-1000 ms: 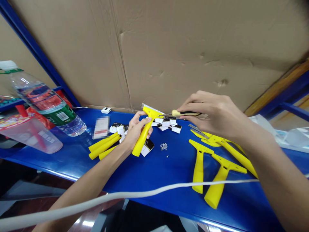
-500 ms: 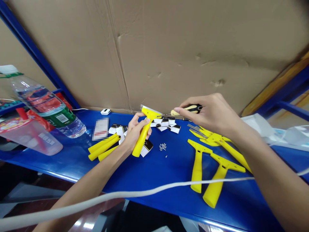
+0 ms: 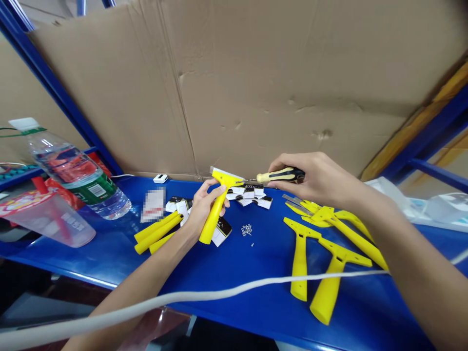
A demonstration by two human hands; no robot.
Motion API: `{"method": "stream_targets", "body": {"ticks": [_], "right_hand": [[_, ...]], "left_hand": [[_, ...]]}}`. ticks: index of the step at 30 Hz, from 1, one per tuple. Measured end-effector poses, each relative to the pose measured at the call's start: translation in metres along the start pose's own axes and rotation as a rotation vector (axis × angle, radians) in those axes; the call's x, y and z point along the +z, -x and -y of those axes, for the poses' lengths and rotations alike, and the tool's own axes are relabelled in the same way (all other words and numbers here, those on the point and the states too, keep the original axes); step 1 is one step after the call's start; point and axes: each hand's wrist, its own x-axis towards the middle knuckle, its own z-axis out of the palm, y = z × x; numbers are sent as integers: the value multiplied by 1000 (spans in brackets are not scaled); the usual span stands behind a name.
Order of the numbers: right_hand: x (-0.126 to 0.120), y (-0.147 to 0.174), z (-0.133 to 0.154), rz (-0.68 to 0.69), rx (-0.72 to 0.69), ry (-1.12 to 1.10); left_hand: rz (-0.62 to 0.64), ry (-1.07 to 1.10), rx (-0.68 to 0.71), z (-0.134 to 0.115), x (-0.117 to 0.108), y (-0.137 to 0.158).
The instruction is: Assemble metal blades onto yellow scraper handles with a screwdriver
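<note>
My left hand (image 3: 203, 201) is closed round a yellow scraper (image 3: 215, 212), whose head with a thin clear or metal strip along its top tilts up and away. In my right hand (image 3: 310, 178) is a screwdriver (image 3: 280, 175) with a cream and black handle. Its tip meets the right side of the scraper's head; the screw itself is too small to make out. Below the scraper, a small pile of screws (image 3: 246, 229) lies on the blue table (image 3: 234, 278), with one loose screw (image 3: 252, 244) apart.
Several yellow scraper parts (image 3: 300, 258) lie at right, and yellow handles (image 3: 157, 234) at left. Small white and black boxes (image 3: 246, 195) lie behind. A water bottle (image 3: 78, 170) and a plastic cup (image 3: 51, 219) stand at left. A white cable (image 3: 197, 296) crosses in front; cardboard (image 3: 256, 87) backs the table.
The view has tilted up slightly, so things sit lower. My right hand's fingers have shifted back along the screwdriver handle, its tip still at the scraper's head. My left hand keeps its hold.
</note>
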Motion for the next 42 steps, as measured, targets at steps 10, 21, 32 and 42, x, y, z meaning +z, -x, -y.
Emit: {"method": "stream_targets", "body": {"ticks": [10, 21, 32, 42], "right_hand": [[0, 1, 1, 0, -158, -6], [-12, 5, 9, -26, -97, -13], [-12, 5, 17, 19, 93, 34], [-14, 7, 23, -30, -32, 40]], "left_hand": [[-26, 52, -17, 0, 1, -3], [99, 12, -6, -1, 0, 2], [128, -5, 22, 1, 0, 3], [149, -47, 33, -1, 3, 8]]}}
